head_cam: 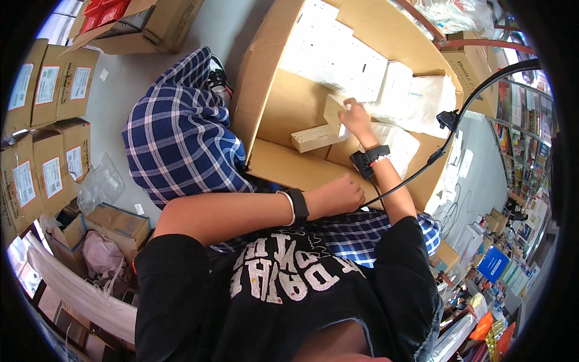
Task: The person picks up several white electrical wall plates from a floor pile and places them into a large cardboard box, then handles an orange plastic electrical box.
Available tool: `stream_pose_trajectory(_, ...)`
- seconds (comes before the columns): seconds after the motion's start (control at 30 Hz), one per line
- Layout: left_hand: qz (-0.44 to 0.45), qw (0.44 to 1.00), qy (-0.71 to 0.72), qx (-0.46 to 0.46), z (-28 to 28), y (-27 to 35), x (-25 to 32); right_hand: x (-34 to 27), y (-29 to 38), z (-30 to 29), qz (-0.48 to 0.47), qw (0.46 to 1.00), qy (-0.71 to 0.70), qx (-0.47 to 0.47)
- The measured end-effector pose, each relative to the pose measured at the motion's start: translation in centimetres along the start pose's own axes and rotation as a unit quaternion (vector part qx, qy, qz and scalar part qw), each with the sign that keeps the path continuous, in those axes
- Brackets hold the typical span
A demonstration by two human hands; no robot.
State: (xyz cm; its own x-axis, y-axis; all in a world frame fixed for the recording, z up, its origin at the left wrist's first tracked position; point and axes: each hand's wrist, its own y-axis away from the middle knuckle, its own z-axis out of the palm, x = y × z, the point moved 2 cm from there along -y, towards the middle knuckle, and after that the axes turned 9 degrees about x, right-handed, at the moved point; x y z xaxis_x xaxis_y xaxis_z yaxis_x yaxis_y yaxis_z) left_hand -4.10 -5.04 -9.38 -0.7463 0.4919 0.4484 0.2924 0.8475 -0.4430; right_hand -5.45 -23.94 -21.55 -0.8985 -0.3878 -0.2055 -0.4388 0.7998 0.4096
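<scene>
A large open cardboard carton (289,102) stands before me, between my legs. Inside it, my right hand (355,118) grips a small pale box (333,113), which is tilted and partly hidden by the fingers. Another small pale box (316,138) lies close by on the carton's bottom. White boxes (334,59) are packed in rows along the far side. White plastic-wrapped packages (427,102) fill the right part, and one more package (393,142) sits beside my right wrist. My left hand (337,197) is curled into a fist at the carton's near edge; nothing shows in it.
Labelled cardboard boxes (49,86) are stacked at the left. A clear plastic bag (102,181) lies below them. An open carton with red packs (106,13) stands at upper left. A black cable (418,169) arcs across the right side, past crowded shelves (520,135).
</scene>
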Motion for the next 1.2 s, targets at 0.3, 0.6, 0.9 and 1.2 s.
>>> stream_pose_trajectory(0.3, 0.018, 0.999, -0.045, 0.000, -0.2, -0.1, -0.3, -5.7, 2.2, 10.2, -0.206, 0.940, -0.213, -0.171)
stream_pose_trajectory(0.6, -0.010, 1.000, -0.010, -0.028, 1.4, 0.5, 0.0, -7.8, 0.1, 14.9, 0.032, 0.945, -0.248, -0.211)
stream_pose_trajectory(0.9, -0.034, 0.988, 0.053, -0.141, 0.2, 0.4, 0.1, -9.2, -0.6, 18.2, 0.096, 0.894, -0.392, -0.196)
stream_pose_trajectory(1.2, -0.043, 0.996, -0.001, -0.079, 0.4, 1.0, 0.2, -2.6, -3.3, 18.3, 0.123, 0.933, -0.297, -0.164)
